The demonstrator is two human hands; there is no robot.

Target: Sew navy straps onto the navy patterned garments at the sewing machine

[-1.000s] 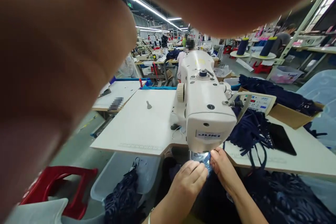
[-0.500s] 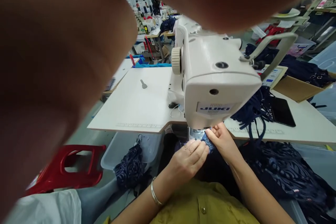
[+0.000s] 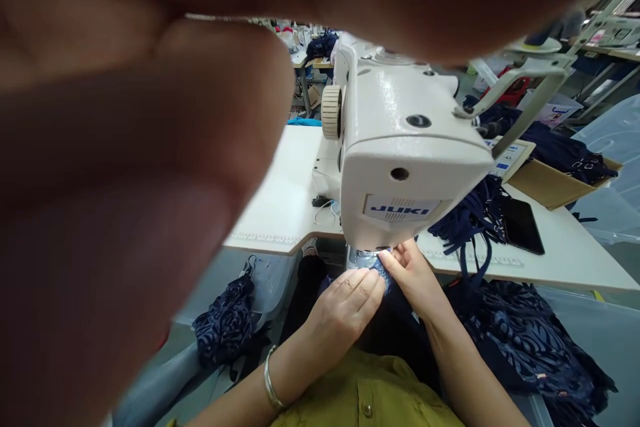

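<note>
Under the head of a white sewing machine point(image 3: 410, 160), both hands hold a piece of dark blue patterned fabric point(image 3: 384, 273). My left hand point(image 3: 345, 300), with a bracelet on the wrist, pinches the fabric's near edge between thumb and fingers. On the other side, my right hand point(image 3: 407, 270) grips the same piece close to the lit needle area, thumb on top. The needle and presser foot are mostly hidden. Another person's hand point(image 3: 150, 167), blurred and very close to the camera, covers the left and top of the view.
Dark blue straps point(image 3: 475, 213) and a black phone point(image 3: 523, 223) lie on the white table point(image 3: 280, 207), right of the machine. A cardboard box point(image 3: 545, 183) holds more dark fabric. Patterned garments point(image 3: 530, 340) are piled below right; another garment point(image 3: 227, 320) hangs at a plastic bin point(image 3: 277, 280).
The other person's hand covers more of the left side, hiding the metal piece on the table and most of the red stool. The view has shifted slightly; both my hands keep their grip.
</note>
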